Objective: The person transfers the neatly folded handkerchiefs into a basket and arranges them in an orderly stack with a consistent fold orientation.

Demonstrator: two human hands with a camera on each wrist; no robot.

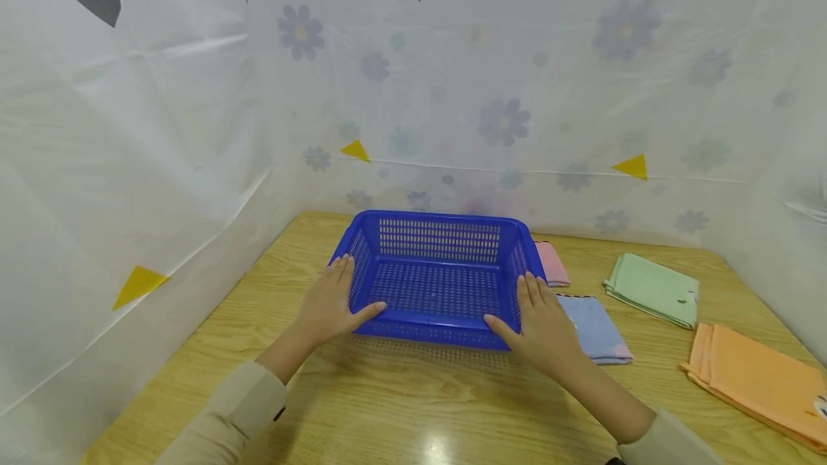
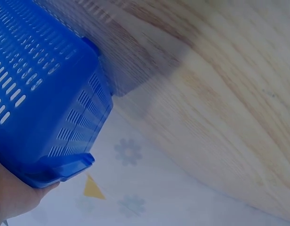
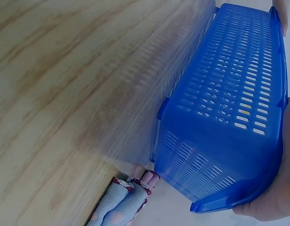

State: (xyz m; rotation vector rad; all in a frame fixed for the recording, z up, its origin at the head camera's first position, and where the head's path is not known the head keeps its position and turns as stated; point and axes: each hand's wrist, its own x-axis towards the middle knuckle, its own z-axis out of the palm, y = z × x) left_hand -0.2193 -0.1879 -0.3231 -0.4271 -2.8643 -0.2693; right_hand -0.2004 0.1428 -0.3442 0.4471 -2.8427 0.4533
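A blue plastic basket (image 1: 433, 321) with slotted walls stands on the wooden table in the head view, and its inside shows only the perforated bottom. My left hand (image 1: 332, 303) rests on its near left corner, fingers straight along the side rim and thumb along the front rim. On the near right corner lies my right hand (image 1: 545, 318) in the same way, mirrored. Both wrist views show the basket's front wall (image 2: 36, 108) from outside, with each hand touching the rim at its corner.
Right of the basket lie folded cloths: a pink cloth (image 1: 551, 264) partly hidden behind it, a blue cloth (image 1: 596, 329), a green cloth (image 1: 652, 289) and an orange cloth (image 1: 762, 382). Pale flower-patterned sheeting (image 1: 439, 92) stands behind the wooden table (image 1: 400, 407) and along its sides.
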